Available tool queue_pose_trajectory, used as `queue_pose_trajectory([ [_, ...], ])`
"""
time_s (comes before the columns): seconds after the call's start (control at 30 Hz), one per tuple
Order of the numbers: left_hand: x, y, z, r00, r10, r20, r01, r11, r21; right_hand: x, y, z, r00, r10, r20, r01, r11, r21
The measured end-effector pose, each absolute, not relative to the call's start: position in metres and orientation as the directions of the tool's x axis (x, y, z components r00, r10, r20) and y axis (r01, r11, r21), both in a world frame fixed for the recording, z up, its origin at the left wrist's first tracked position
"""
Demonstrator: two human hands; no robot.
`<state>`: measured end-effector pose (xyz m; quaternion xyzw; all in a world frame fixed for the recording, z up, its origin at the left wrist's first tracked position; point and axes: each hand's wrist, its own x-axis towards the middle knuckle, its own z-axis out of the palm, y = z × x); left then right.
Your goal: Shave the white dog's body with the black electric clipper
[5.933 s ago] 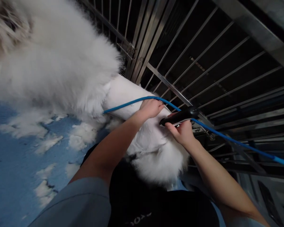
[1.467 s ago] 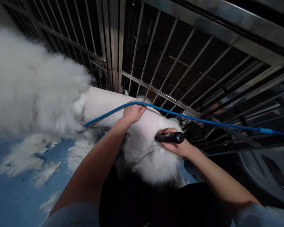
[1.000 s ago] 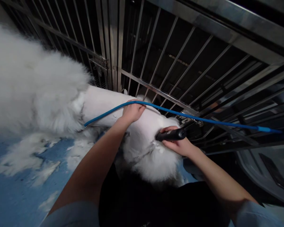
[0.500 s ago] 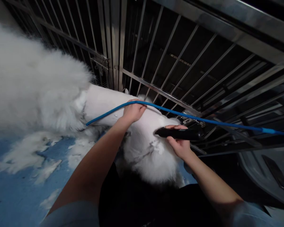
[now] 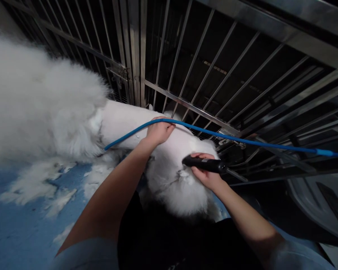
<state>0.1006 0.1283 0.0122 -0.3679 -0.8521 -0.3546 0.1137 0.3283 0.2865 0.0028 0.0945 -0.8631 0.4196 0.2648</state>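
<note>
R hand (image 5: pixel 210 179) clamped round blk clippers (image 5: pixel 205 164), prob. for control, tip on white animal (image 5: pixel 124 116); L hand (image 5: pixel 159 132) on its back under blue cord (image 5: pixel 214 133), prob. steadying, grip can't tell.

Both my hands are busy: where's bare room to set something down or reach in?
Blue floor at lower left, bordered above and on its right by cut fur. For passing a hand, the shaved back between shaggy coat, blue cord and left hand. It's crowded where the right hand holds the black clipper, with cage bars beyond.
</note>
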Motion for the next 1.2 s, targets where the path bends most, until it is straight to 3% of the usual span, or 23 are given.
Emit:
queue_pose_trajectory([
  [0.13, 0.103, 0.130, 0.012, -0.677, 0.567, 0.469, 0.733, 0.455, 0.506, 0.348, 0.288, -0.019, -0.909, -0.033, 0.416, -0.326, 0.679, -0.657],
  [0.33, 0.109, 0.127, 0.008, -0.670, 0.526, 0.523, 0.741, 0.449, 0.499, 0.351, 0.276, -0.025, -0.887, 0.077, 0.455, -0.309, 0.634, -0.709],
  [0.47, 0.112, 0.122, 0.007, -0.676, 0.531, 0.511, 0.737, 0.479, 0.476, 0.352, 0.276, -0.023, -0.962, 0.052, 0.268, -0.194, 0.559, -0.806],
  [0.6, 0.124, 0.125, 0.010, -0.722, 0.494, 0.484, 0.690, 0.552, 0.467, 0.337, 0.290, 0.001, -0.937, 0.250, 0.244, -0.166, 0.295, -0.941],
  [0.7, 0.144, 0.131, 0.011, -0.802, 0.394, 0.448, 0.586, 0.660, 0.469, 0.294, 0.300, 0.031, -0.879, 0.354, 0.318, -0.225, 0.279, -0.933],
  [0.83, 0.153, 0.127, 0.003, -0.858, 0.255, 0.446, 0.475, 0.722, 0.502, 0.233, 0.307, 0.058, -0.963, 0.167, 0.210, -0.156, 0.289, -0.945],
  [1.03, 0.121, 0.100, -0.012, -0.807, 0.308, 0.504, 0.551, 0.701, 0.454, 0.196, 0.310, 0.061, -0.990, -0.126, 0.067, -0.125, 0.533, -0.837],
  [1.1, 0.111, 0.097, -0.018, -0.802, 0.304, 0.515, 0.552, 0.706, 0.443, 0.185, 0.305, 0.056, -0.989, -0.115, 0.093, -0.141, 0.532, -0.835],
  [1.2, 0.100, 0.094, -0.027, -0.798, 0.283, 0.532, 0.546, 0.713, 0.439, 0.164, 0.298, 0.042, -0.981, 0.005, 0.193, -0.174, 0.408, -0.896],
])
